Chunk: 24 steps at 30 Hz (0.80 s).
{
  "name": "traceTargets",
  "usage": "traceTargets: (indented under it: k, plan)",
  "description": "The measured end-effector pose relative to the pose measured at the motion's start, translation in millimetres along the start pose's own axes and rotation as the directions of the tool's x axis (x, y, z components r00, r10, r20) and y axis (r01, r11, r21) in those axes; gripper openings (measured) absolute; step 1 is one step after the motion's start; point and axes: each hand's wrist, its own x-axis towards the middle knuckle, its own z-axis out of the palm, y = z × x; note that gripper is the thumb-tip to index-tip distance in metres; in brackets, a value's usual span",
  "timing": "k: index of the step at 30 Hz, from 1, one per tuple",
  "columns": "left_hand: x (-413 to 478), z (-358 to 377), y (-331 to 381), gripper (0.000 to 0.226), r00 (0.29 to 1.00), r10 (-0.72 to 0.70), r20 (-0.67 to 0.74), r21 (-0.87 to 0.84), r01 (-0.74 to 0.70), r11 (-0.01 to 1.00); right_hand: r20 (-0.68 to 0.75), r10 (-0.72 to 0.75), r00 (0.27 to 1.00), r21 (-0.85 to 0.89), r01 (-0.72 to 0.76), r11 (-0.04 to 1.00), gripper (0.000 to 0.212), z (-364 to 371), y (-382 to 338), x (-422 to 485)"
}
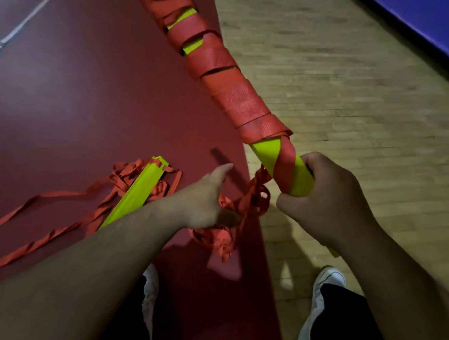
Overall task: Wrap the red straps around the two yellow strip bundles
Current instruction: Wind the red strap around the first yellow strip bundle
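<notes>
One yellow strip bundle (pixel 265 152) slants from the top centre down to my right hand (pixel 330 201), which grips its lower end. Red strap (pixel 234 96) covers most of its length in overlapping turns, with small yellow gaps showing. My left hand (pixel 206 200) holds the loose, tangled red strap (pixel 253 198) hanging just below the wrapped part, thumb sticking up. A second yellow strip bundle (pixel 137 190) lies on the floor to the left, with a pile of loose red strap (pixel 55 221) around it and trailing left.
The floor is dark red (pixel 77 93) on the left and light wood (pixel 356 86) on the right. A blue mat edge (pixel 440 31) runs along the top right. My white shoes (pixel 320 304) and dark trouser legs stand at the bottom.
</notes>
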Motion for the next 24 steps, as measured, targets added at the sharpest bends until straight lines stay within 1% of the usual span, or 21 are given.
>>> traceTargets:
  k: [2, 4, 5, 6, 7, 8, 9, 10, 11, 12, 13, 15, 17, 18, 19, 20, 21, 22, 24]
  plan:
    - [6.6, 3.2, 1.9, 0.121, 0.998, 0.022, -0.062, -0.046, -0.025, 0.999, 0.029, -0.012, 1.000, 0.005, 0.012, 1.000, 0.039, -6.0, -2.2, -1.6]
    - [11.9, 5.4, 10.6, 0.120, 0.992, 0.048, -0.117, -0.154, -0.065, 0.986, 0.062, -0.021, 0.998, 0.011, 0.021, 1.000, 0.036, -12.3, -3.2, -3.6]
    - [13.7, 7.4, 16.7, 0.119, 0.988, 0.045, -0.145, -0.177, -0.070, 0.982, 0.091, -0.023, 0.996, 0.015, 0.022, 1.000, 0.032, -16.2, -2.9, -4.1]
    - [15.5, 9.0, 23.5, 0.118, 0.985, 0.047, -0.167, -0.163, -0.075, 0.984, 0.127, -0.021, 0.992, 0.019, 0.019, 1.000, 0.029, -20.3, -2.6, -4.1]
    - [17.4, 10.8, 28.7, 0.116, 0.983, 0.057, -0.174, -0.155, -0.085, 0.984, 0.165, -0.016, 0.986, 0.027, 0.012, 1.000, 0.027, -24.7, -2.7, -4.2]
    - [17.3, 11.8, 35.5, 0.111, 0.980, 0.084, -0.178, -0.186, -0.118, 0.975, 0.197, -0.010, 0.980, 0.040, 0.002, 0.999, 0.026, -29.1, -2.4, -4.1]
    - [17.7, 13.2, 40.6, 0.100, 0.971, 0.145, -0.192, -0.243, -0.190, 0.951, 0.222, -0.007, 0.975, 0.055, -0.005, 0.998, 0.025, -33.1, -1.8, -3.9]
    - [18.9, 14.6, 42.7, 0.081, 0.958, 0.211, -0.193, -0.291, -0.261, 0.920, 0.239, -0.008, 0.971, 0.067, -0.008, 0.998, 0.024, -36.1, -0.5, -3.7]
    - [21.3, 17.7, 42.9, 0.059, 0.942, 0.268, -0.204, -0.292, -0.320, 0.901, 0.248, -0.011, 0.969, 0.074, -0.008, 0.997, 0.024, -38.1, 1.2, -3.6]
    - [19.2, 19.4, 44.6, 0.041, 0.944, 0.275, -0.183, -0.292, -0.320, 0.901, 0.252, -0.014, 0.968, 0.081, -0.007, 0.997, 0.024, -40.0, 3.5, -3.2]
    - [19.5, 22.5, 43.3, 0.036, 0.949, 0.271, -0.160, -0.326, -0.310, 0.893, 0.250, -0.018, 0.968, 0.088, -0.005, 0.996, 0.024, -41.3, 5.8, -2.9]
    - [17.3, 25.6, 41.4, 0.028, 0.973, 0.205, -0.108, -0.471, -0.232, 0.851, 0.217, -0.021, 0.976, 0.081, 0.004, 0.997, 0.024, -42.6, 11.3, -0.9]
    - [14.7, 25.9, 41.2, 0.008, 0.978, 0.187, -0.091, -0.538, -0.207, 0.817, 0.148, -0.011, 0.989, 0.028, 0.007, 1.000, 0.026, -42.0, 17.8, 1.5]
    - [12.3, 23.2, 45.0, 0.016, 0.982, 0.164, -0.094, -0.542, -0.189, 0.819, 0.110, -0.002, 0.994, -0.002, 0.002, 1.000, 0.027, -40.6, 21.2, 2.5]
    - [9.3, 19.1, 48.7, 0.017, 0.985, 0.146, -0.095, -0.553, -0.175, 0.815, 0.078, 0.008, 0.997, -0.030, -0.005, 1.000, 0.027, -38.4, 24.2, 3.7]
    - [8.2, 15.3, 50.3, 0.010, 0.988, 0.129, -0.085, -0.576, -0.155, 0.802, 0.052, 0.020, 0.998, -0.054, -0.017, 0.998, 0.028, -35.2, 27.8, 4.7]
    - [6.7, 10.0, 51.9, 0.002, 0.988, 0.125, -0.089, -0.582, -0.154, 0.798, 0.033, 0.035, 0.999, -0.076, -0.033, 0.997, 0.029, -31.3, 30.9, 5.7]
    - [6.2, 5.6, 50.5, 0.008, 0.986, 0.135, -0.100, -0.557, -0.168, 0.813, 0.020, 0.049, 0.999, -0.095, -0.047, 0.994, 0.030, -27.0, 33.8, 6.9]
    - [2.6, -0.9, 46.7, 0.017, 0.978, 0.158, -0.133, -0.438, -0.201, 0.876, 0.008, 0.072, 0.997, -0.110, -0.071, 0.991, 0.034, -18.5, 36.7, 8.5]
